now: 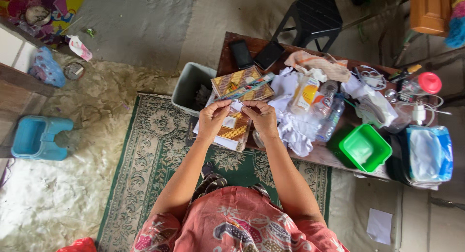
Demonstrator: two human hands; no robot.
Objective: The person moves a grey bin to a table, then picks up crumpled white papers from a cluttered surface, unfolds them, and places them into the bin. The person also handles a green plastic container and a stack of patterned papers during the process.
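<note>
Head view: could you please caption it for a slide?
Left hand and right hand pinch a small white paper above a cluttered wooden table.

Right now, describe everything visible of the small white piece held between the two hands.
The small white piece looks like thin paper or tissue, crumpled or folded. It is pinched between the fingertips of the left hand and the right hand, held above the patterned brown-and-yellow booklets at the table's edge. Most of it is hidden by the fingers.

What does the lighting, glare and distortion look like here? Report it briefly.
Head view: soft, even daylight with faint shadows; pale glare washes out the floor at lower left; wide-angle lens bends the table edges; both hands and the small white piece are sharp.
</note>
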